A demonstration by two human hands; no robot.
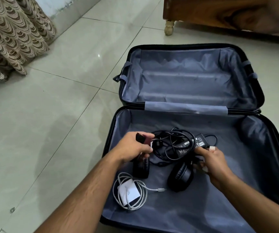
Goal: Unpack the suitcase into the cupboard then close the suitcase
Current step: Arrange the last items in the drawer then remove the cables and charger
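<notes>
At far left we see a patterned curtain (12, 36) hanging down to the tiled floor (59, 101). Our left hand (133, 147) reaches into the near half of the open suitcase (270, 148), its fingers curled round a small black block and the near end of the black cable bundle (174, 145). Below that hand a white charger (129, 192) lies on the grey lining, its white cord looped around it. Just beside it to the right lie black headphones (180, 176), one earcup under our left wrist, the other nearer our right hand. The cable bundle hangs between both hands above the headphones, with a black power brick (201, 142) at its right end. Our right hand (214, 161) pinches that end of the bundle, fingers bent and a white plug tip showing at the thumb. The far half of the suitcase holds only its lining and straps. Beyond it stands wooden furniture (228, 12) on a turned leg.
</notes>
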